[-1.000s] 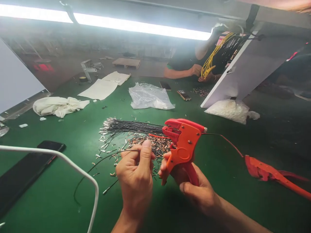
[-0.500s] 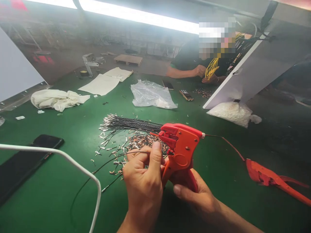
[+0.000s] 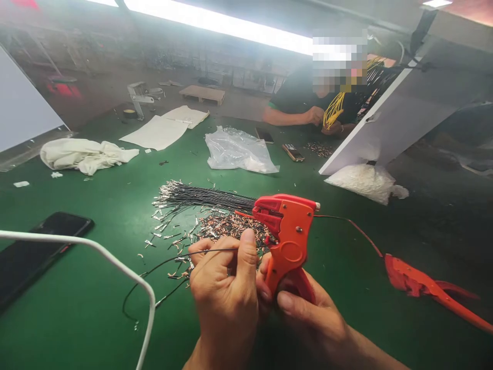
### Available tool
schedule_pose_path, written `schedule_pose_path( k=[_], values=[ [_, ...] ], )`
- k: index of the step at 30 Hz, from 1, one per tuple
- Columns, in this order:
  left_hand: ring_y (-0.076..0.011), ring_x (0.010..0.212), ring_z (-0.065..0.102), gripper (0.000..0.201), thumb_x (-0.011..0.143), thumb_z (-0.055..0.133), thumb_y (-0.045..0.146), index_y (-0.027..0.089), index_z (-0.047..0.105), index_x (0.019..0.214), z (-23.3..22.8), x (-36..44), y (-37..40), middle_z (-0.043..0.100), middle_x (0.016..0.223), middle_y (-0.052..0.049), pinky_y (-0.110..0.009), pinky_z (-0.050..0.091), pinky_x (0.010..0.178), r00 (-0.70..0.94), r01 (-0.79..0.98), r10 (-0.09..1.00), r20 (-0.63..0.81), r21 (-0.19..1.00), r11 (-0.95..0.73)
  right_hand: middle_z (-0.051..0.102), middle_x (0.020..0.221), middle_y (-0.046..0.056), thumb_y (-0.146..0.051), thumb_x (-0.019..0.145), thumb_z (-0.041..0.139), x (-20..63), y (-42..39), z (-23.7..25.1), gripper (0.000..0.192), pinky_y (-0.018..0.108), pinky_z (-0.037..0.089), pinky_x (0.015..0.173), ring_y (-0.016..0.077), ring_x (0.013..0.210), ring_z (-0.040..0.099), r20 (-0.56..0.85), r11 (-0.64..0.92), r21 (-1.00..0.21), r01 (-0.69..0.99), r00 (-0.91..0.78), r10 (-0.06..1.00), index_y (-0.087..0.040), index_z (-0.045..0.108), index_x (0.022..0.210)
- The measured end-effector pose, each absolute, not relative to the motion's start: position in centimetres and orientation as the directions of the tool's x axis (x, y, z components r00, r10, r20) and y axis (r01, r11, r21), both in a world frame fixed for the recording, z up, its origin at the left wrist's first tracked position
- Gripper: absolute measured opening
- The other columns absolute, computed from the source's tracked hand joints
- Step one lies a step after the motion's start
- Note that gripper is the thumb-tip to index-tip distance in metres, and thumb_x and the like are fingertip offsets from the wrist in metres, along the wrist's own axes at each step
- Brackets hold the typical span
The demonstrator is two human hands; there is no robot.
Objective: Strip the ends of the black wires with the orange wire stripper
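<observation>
From my end, the main change over the last second is at my left hand [image 3: 227,288]: it has moved in from the side and now sits right up beside the orange-and-red stripping tool [image 3: 290,231], where a second ago there was a clear gap. Thumb and fingers are pinched on a single black wire [image 3: 181,257]; its loose length curls off to the left above the bench [image 3: 111,205], and its tip by the tool is hidden behind my thumb. My right hand [image 3: 316,313] stays wrapped around the tool's handles, keeping the tool upright with its head toward the left. As I judge it, wire and tool are now together at the working spot, but I cannot tell whether the jaws are touching the wire. Behind my hands, the pile of copper and black clippings [image 3: 227,226] looks much the same, as does the bundle of black wires [image 3: 208,197] just beyond it, its right end covered by the tool; neither seems disturbed by the shift.
</observation>
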State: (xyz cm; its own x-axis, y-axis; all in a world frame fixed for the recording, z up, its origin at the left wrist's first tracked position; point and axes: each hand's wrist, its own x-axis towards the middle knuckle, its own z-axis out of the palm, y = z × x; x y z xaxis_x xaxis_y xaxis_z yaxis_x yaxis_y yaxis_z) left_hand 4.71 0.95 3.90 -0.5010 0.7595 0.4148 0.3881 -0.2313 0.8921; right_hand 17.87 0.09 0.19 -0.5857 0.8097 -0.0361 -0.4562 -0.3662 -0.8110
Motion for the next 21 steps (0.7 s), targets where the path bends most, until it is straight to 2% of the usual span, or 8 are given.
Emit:
schedule_pose_path(
  k=[8,11,15,21],
  values=[
    [-0.0078,0.037,0.041,0.041,0.084,0.062,0.031,0.021,0.055,0.046,4.22,4.76,0.94,0.053,0.045,0.006,-0.028,0.03,0.043,-0.532,0.186,0.824,0.196,0.976,-0.112,0.053,0.09,0.005,-0.033,0.086,0.067,17.98,0.09,-0.13,0.028,0.031,0.041,0.075,0.0166,0.082,0.048,-0.048,-0.358,-0.81,-0.465,-0.555,0.831,-0.019,0.06,0.108],
    [-0.0074,0.035,0.04,0.044,0.086,0.061,0.03,0.021,0.053,0.043,4.16,4.92,0.87,0.048,0.039,0.006,-0.028,0.026,0.04,-0.521,0.194,0.825,0.217,0.972,-0.133,0.054,0.094,0.005,-0.033,0.086,0.067,17.98,0.02,-0.09,0.026,0.031,0.042,0.078,0.0171,0.084,0.049,-0.043,-0.347,-0.829,-0.438,-0.569,0.822,-0.02,0.061,0.107],
    [-0.0078,0.041,0.048,0.042,0.086,0.059,0.025,0.022,0.056,0.044,4.21,5.05,0.95,0.053,0.042,0.006,-0.027,0.028,0.042,-0.515,0.251,0.812,0.275,0.954,-0.164,0.058,0.099,0.007,-0.035,0.085,0.069,18.17,-0.16,-0.3,0.031,0.033,0.043,0.081,0.0188,0.088,0.052,-0.051,-0.335,-0.855,-0.396,-0.578,0.814,-0.021,0.06,0.111],
    [-0.0091,0.044,0.051,0.04,0.086,0.06,0.026,0.022,0.057,0.046,4.03,5.2,0.93,0.055,0.044,0.007,-0.028,0.037,0.056,-0.506,0.334,0.797,0.329,0.927,-0.17,0.058,0.095,0.006,-0.037,0.086,0.068,18.09,-0.28,-0.66,0.03,0.033,0.044,0.078,0.0191,0.084,0.053,-0.07,-0.325,-0.871,-0.367,-0.563,0.824,-0.022,0.06,0.111]
  ],
)
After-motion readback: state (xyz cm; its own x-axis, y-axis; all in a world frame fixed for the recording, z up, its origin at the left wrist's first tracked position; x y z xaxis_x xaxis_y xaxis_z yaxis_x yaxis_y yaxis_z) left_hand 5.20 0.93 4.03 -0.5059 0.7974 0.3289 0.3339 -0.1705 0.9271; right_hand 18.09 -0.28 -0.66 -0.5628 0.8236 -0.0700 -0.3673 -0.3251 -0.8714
